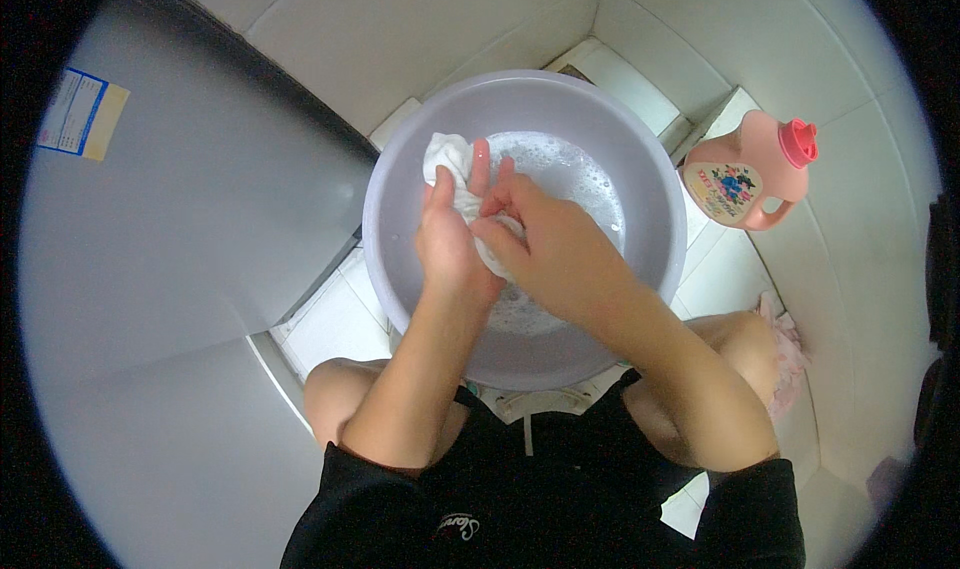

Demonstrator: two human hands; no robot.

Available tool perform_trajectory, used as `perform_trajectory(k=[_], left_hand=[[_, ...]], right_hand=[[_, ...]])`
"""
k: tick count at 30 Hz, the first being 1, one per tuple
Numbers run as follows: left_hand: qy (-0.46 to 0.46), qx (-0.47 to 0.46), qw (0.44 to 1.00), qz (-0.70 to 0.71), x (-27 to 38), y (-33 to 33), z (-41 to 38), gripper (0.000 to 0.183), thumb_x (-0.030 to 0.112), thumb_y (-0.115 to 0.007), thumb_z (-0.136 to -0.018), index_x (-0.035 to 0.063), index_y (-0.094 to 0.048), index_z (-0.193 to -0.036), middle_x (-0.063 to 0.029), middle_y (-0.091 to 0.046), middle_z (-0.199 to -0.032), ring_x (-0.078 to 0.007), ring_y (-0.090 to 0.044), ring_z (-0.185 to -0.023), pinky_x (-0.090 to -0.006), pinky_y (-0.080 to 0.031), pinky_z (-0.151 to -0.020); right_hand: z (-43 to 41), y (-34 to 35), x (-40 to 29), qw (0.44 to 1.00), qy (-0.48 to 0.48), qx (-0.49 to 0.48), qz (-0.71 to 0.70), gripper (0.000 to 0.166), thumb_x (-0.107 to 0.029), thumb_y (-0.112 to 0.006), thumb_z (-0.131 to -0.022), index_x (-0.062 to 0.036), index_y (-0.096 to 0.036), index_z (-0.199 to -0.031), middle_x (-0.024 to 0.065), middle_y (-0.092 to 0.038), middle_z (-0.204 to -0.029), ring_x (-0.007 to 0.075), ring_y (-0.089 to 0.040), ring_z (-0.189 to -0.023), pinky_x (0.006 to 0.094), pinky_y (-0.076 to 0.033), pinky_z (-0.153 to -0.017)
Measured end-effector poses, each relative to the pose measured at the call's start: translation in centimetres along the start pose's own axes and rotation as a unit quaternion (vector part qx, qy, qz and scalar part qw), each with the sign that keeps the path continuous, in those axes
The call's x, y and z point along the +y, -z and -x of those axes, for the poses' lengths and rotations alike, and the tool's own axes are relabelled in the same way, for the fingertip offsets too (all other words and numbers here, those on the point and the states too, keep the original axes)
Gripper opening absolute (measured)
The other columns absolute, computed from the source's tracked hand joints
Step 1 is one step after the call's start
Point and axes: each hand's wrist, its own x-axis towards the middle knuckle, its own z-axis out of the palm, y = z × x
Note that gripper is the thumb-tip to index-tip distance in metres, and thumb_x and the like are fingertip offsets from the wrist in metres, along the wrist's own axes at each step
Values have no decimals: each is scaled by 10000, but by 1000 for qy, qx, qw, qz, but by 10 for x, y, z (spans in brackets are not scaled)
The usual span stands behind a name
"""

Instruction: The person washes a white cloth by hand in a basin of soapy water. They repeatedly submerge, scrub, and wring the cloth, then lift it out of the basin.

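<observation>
Both my hands are over a pale lavender plastic basin [397,284] that holds sudsy water [555,149]. A wet white cloth [450,152] lies bunched along the palm of my left hand [454,235], which supports it from below with the thumb over it. My right hand [540,239] comes in from the right and pinches the lower part of the cloth between thumb and curled fingers. Part of the cloth is hidden behind the right hand's fingers. Foam and bubbles float on the water below.
Right of the basin stands a pink detergent jug [739,182] with a red cap and a printed label. A large grey panel [210,194] with a sticker [82,115] rises at left. Tiled walls [465,21] close in behind. Pink fabric [786,359] is by my right knee.
</observation>
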Motion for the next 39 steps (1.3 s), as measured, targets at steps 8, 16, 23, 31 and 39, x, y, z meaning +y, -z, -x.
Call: perform_trajectory(k=[8,16,23,31,39], left_hand=[[123,9,992,-16,-28,9,19,428,386,-357,-1014,72,-517,-1257,-84,-599,-1179,-240,-534,-1135,-404,-404,-1006],[147,48,988,-7,-6,9,4,410,360,-324,-1031,90,-461,-1308,-68,-530,-1260,-234,-491,-1183,-380,-379,-1027],[94,23,995,1,-21,9,1,446,390,-359,-1018,55,-458,-1296,-85,-542,-1211,-234,-516,-1139,-382,-413,-1002],[55,-8,998,-3,-37,12,13,413,358,-353,-1022,33,-464,-1251,-132,-534,-1213,-252,-530,-1123,-398,-418,-1000],[71,31,997,-24,-32,14,15,386,365,-320,-1027,75,-520,-1184,-62,-576,-1131,-206,-557,-1045,-382,-450,-935]], right_hand=[[-16,-16,29,969,24,-18,246,270,-237,-474,-936,12,-483,-1040,216,-650,-838,428,-645,-731,495,-517,-648],[-15,-24,30,987,38,25,155,192,-190,-479,-927,-2,-500,-960,233,-629,-779,426,-627,-718,529,-475,-640],[-32,-25,39,992,17,21,127,189,-211,-477,-934,-28,-512,-960,240,-627,-797,447,-606,-772,530,-457,-676],[-45,-21,58,985,23,83,153,190,-210,-480,-944,-24,-506,-973,247,-624,-794,444,-609,-763,516,-468,-686],[-45,-25,56,990,28,94,102,244,-230,-470,-941,3,-537,-930,264,-631,-810,448,-623,-793,533,-480,-720]])
